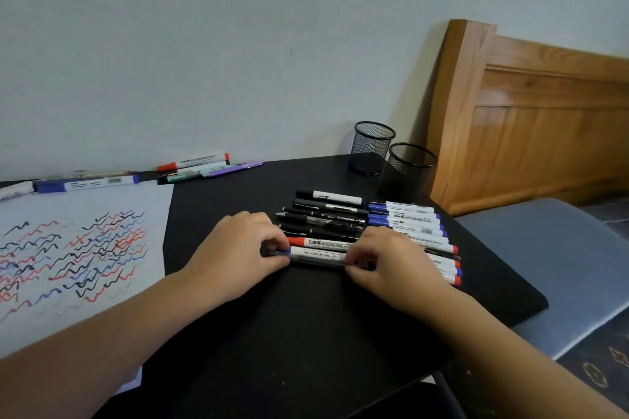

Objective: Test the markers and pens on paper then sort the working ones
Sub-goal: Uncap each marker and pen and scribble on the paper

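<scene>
Soft, even, rather dim indoor light with a cool grey-green cast, no bright source in view. Only faint, diffuse shadows under the left hand (pixel 238 248) and right hand (pixel 391 258), swallowed by the black table (pixel 306 333). Mild sheen on the wooden headboard (pixel 544 119) and on the white marker barrels (pixel 408 224); no harsh glare. Strong wide-angle bending: table edges and forearms stretched and curved toward the bottom corners. Overall slightly soft, compressed detail; print on the markers partly legible in the middle, smeared on the far pens (pixel 204 165). Scribbles on the paper (pixel 85 248) fairly crisp.
</scene>
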